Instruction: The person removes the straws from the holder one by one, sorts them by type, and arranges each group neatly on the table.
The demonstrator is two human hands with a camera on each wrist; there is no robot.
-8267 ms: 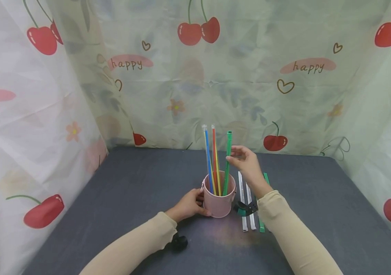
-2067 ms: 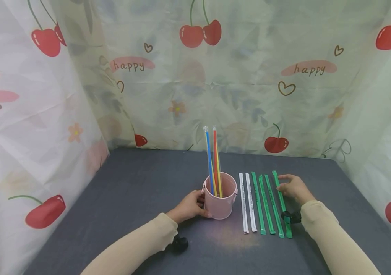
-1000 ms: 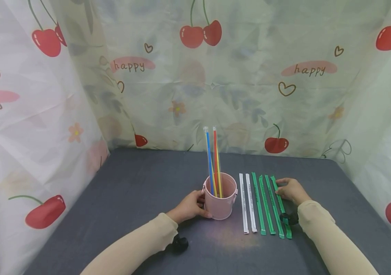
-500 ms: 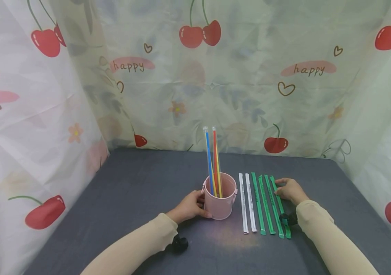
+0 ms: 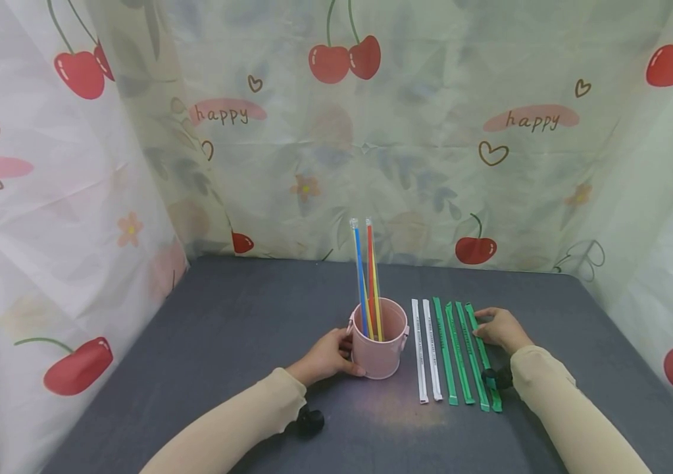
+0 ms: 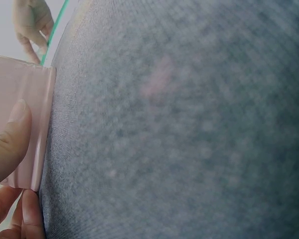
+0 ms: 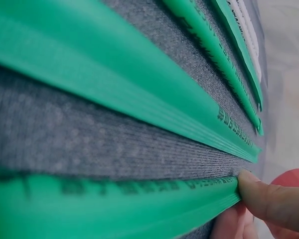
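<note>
**Right hand on outermost green straw, left hand on pink cup**

Right hand (image 5: pixel 500 328) rests at the far end of the outermost green wrapped straw (image 5: pixel 486 365), rightmost of the row on the table (image 5: pixel 224 342). Fingers lie flat, tips touching the straw's far end; right wrist view shows 1 fingertip (image 7: pixel 269 196) against the straw's edge, pressing not pinching. Grip state: fingers extended, nothing enclosed.

Straw's long axis runs near-to-far, roughly parallel to the forearm, near end angled slightly to the right. It lies directly under and just left of the hand, its near end passing the wrist camera (image 5: pixel 497 378) on the right sleeve. Right hand is by far the nearer one; left hand is well apart, on the other side of the cup.

Row, left to right: 2 white wrapped straws (image 5: pixel 425 349), then 3 other green wrapped straws (image 5: pixel 457 352), all parallel, just beside each other, between cup and right hand.

Left hand (image 5: pixel 327 354) grips the left side of the pink cup (image 5: pixel 376 345), thumb and fingers curled round its wall; left wrist view shows the thumb (image 6: pixel 7 144) pressed on the pink side. Cup stands upright, near table centre, holding 3 upright straws: blue (image 5: pixel 360 276), red (image 5: pixel 369 263), yellow (image 5: pixel 375 299), leaning slightly left.
</note>
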